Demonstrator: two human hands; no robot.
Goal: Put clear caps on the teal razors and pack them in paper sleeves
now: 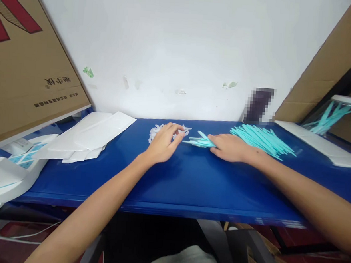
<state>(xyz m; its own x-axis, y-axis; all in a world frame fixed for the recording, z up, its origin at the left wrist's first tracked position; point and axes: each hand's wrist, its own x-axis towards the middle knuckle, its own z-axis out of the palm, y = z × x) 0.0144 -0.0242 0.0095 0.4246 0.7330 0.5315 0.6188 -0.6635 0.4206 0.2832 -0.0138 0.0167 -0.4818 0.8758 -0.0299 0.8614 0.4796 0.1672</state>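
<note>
My left hand hovers at a pile of small translucent white pieces, with its fingers curved and a gap between thumb and forefinger. Whether the fingertips touch any piece I cannot tell. Slim teal plastic sticks form a small bunch in my right hand, which is closed around their right ends. Their tips point left toward my left hand, and one stick angles up from the rest. Behind my right wrist lies a larger heap of the same teal sticks.
White paper sheets or bags lie on the blue table at left, beside a white device with blue keys. A large cardboard box leans over the left side. At right, a clear container holds teal sticks. A white wall stands behind.
</note>
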